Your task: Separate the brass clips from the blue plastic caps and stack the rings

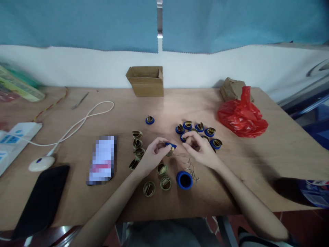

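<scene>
My left hand (157, 153) pinches a small blue-rimmed brass piece (170, 146) between thumb and fingertips. To its right, my right hand (200, 149) is closed with the fingertips curled together; what it holds, if anything, I cannot make out. Thin coiled wire (190, 168) lies below and between the hands. A hollow blue cylinder (184, 180) stands beside the coil. Round brass pieces with hinged flaps (166, 183) lie around my left forearm. Several similar pieces with blue rims (216, 143) are grouped around and behind my right hand, and one blue-rimmed piece (149, 119) sits apart farther back.
An open cardboard box (147, 85) stands against the wall. At the back right are a red plastic bag (243, 118) and a brown paper package (231, 88). On the left lie a phone (102, 159), a black device (42, 199), a white cable (74, 126) and a power strip (19, 140). A dark bottle (300, 191) lies at right.
</scene>
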Available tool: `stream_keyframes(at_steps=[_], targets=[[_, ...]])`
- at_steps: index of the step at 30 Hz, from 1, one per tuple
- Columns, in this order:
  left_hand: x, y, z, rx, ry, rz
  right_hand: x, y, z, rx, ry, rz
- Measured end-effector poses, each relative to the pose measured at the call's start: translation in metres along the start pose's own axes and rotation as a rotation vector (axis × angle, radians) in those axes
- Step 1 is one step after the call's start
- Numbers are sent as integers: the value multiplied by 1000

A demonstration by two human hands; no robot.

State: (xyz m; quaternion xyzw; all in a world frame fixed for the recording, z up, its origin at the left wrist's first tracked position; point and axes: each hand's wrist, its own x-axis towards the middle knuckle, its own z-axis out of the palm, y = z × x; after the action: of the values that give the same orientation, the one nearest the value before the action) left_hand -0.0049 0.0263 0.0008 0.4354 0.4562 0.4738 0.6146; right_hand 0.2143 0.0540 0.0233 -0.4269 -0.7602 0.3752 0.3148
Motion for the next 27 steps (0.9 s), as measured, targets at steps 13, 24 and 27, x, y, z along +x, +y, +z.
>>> stream_keyframes(at_steps=[13, 24, 27], targets=[[-2, 4, 0, -42, -46, 65, 2, 17, -18, -144, -589, 134], [-1, 4, 0, -36, 12, 62, 4, 14, -9, -173, -379, 66], [-1, 2, 0, -36, 12, 59, 2, 13, -5, -236, -384, 53]])
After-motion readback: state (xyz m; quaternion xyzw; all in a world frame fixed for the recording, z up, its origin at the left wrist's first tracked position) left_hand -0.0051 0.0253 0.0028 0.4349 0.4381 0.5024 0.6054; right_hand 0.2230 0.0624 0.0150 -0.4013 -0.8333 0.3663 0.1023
